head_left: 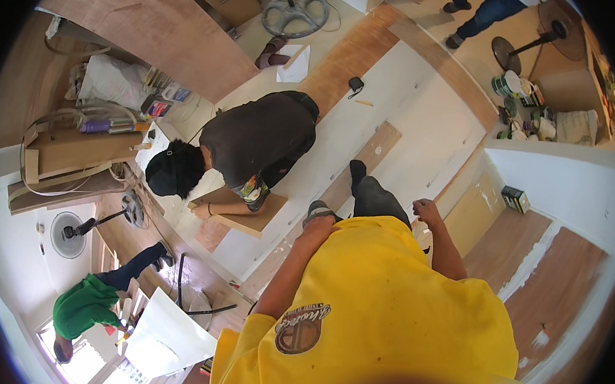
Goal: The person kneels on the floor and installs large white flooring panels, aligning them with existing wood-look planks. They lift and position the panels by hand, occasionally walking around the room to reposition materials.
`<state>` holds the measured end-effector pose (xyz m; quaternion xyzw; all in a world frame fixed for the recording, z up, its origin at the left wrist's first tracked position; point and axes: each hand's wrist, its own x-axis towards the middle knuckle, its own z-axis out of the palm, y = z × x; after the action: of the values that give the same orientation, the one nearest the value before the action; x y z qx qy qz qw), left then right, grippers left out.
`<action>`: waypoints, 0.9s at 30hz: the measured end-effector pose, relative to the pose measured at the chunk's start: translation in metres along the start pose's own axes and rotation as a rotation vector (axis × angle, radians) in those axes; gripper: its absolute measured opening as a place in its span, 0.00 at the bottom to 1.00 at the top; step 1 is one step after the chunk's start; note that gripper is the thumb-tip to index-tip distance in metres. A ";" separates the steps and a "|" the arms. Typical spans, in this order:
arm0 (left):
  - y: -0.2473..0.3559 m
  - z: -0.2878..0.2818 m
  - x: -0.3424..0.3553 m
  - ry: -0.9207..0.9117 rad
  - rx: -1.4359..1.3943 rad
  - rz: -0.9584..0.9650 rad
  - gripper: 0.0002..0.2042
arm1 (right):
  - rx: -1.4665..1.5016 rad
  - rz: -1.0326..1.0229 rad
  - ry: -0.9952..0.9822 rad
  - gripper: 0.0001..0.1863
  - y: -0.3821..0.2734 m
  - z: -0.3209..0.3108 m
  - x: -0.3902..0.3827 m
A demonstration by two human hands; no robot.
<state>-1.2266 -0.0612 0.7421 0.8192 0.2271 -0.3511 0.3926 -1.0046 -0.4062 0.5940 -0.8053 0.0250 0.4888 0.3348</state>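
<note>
My left hand lies against my left leg by the hem of my yellow shirt, its fingers apparently laid out flat and holding nothing visible. To the right of my dark-trousered leg, my right hand is raised with curled fingers; what they hold, if anything, is too small to make out. Beneath my feet is a large white panel with a wooden strip lying across it. To my left, a co-worker in a black shirt bends low, one hand on a wooden board.
A tape measure and a pencil lie on the panel. Another person in green works at the lower left beside a white sheet. Standing fans, tubs and a small box surround the area.
</note>
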 end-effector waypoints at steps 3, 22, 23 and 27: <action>0.013 -0.011 0.005 -0.038 -0.074 -0.054 0.19 | -0.207 -0.213 -0.022 0.17 -0.023 -0.035 0.043; -0.041 -0.039 0.169 0.108 0.110 0.169 0.16 | -0.406 0.020 0.158 0.21 0.036 -0.031 -0.016; -0.041 -0.042 0.176 0.076 0.086 0.137 0.15 | -0.517 0.043 0.160 0.21 0.057 -0.029 -0.014; -0.011 -0.059 0.191 -0.009 0.111 0.025 0.15 | -0.184 0.234 0.195 0.23 0.110 -0.015 0.004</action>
<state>-1.0858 0.0112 0.6192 0.8409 0.1951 -0.3618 0.3520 -1.0313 -0.4984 0.5386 -0.8676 0.1062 0.4443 0.1965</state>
